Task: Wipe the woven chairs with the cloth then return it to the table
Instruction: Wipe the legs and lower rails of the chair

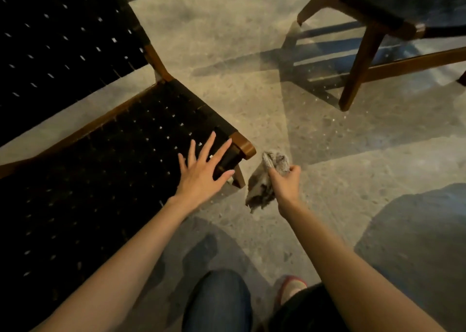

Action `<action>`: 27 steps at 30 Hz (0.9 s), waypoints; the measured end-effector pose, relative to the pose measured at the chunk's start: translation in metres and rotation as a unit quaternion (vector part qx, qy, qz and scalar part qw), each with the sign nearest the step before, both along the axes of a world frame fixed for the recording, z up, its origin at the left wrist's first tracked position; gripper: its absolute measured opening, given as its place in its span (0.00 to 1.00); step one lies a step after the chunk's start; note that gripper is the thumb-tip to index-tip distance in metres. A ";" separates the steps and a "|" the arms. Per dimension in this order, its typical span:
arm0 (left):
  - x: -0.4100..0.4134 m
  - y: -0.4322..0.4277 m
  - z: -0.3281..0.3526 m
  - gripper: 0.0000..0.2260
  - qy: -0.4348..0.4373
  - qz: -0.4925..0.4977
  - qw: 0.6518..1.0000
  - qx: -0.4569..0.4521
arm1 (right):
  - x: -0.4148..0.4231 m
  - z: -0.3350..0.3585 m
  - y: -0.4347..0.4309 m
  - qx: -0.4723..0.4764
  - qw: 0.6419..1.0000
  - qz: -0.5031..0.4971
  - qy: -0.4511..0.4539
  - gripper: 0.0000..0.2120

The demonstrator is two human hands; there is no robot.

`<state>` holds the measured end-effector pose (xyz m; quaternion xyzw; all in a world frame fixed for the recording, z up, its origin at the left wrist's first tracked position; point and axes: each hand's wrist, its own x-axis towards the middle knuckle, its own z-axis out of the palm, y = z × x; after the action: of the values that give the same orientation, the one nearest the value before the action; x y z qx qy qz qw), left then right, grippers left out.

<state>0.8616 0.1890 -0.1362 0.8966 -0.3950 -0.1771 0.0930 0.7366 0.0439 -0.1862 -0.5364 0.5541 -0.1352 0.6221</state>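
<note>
Knee [219, 299]: nearest, over bare floor [227, 54].
Left hand [201, 172]: fingers spread flat, empty, at near chair [100, 167] front right corner.
Right hand [286, 180]: fist grips cloth [262, 190], just right of that corner.
Technique: steady the frame; stroke along the weave.
Clearance: far chair [403, 6] well apart, right.

The near chair [113, 167] runs off the left edge; the far chair [393, 6] off the top right. My right hand [286, 183] hides the middle of the cloth [261, 194].
</note>
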 end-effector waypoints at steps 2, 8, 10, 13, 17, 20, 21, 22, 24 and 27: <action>0.006 0.001 -0.017 0.32 -0.044 -0.008 0.998 -0.038 | 0.016 -0.035 0.001 0.002 1.000 -0.004 -0.024 0.15; 0.008 0.005 -0.029 0.30 -0.105 -0.015 0.990 -0.094 | 0.061 -0.088 0.010 0.012 0.995 -0.020 -0.097 0.18; 0.004 0.005 -0.029 0.30 -0.137 -0.015 0.986 -0.093 | 0.071 -0.093 0.014 0.009 0.992 -0.019 -0.128 0.18; -0.007 0.007 -0.032 0.29 -0.241 -0.022 0.966 -0.084 | 0.081 -0.093 0.018 0.012 0.984 -0.006 -0.177 0.18; -0.020 0.015 -0.041 0.26 -0.334 -0.046 0.937 -0.098 | 0.085 -0.094 0.019 -0.011 0.981 0.019 -0.193 0.20; -0.029 0.020 -0.057 0.19 -0.379 -0.100 0.900 -0.189 | 0.081 -0.097 0.018 0.002 0.975 0.004 -0.222 0.18; -0.035 0.022 -0.068 0.17 -0.397 -0.147 0.881 -0.211 | 0.079 -0.098 0.017 0.005 0.974 0.001 -0.228 0.18; -0.042 0.027 -0.081 0.15 -0.407 -0.202 0.864 -0.215 | 0.077 -0.100 0.017 0.007 0.973 -0.001 -0.231 0.18; -0.055 0.038 -0.108 0.15 -0.379 -0.273 0.867 -0.173 | 0.072 -0.104 0.012 0.003 0.974 -0.010 -0.228 0.18; -0.060 0.043 -0.140 0.27 -0.212 -0.150 0.965 -0.049 | 0.064 -0.112 0.002 -0.009 0.972 -0.013 -0.234 0.16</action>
<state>0.8018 0.2323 -0.2759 0.8388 -0.5435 0.0247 0.0231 0.8003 0.0460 -0.2983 -0.4879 0.3986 -0.2698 0.7282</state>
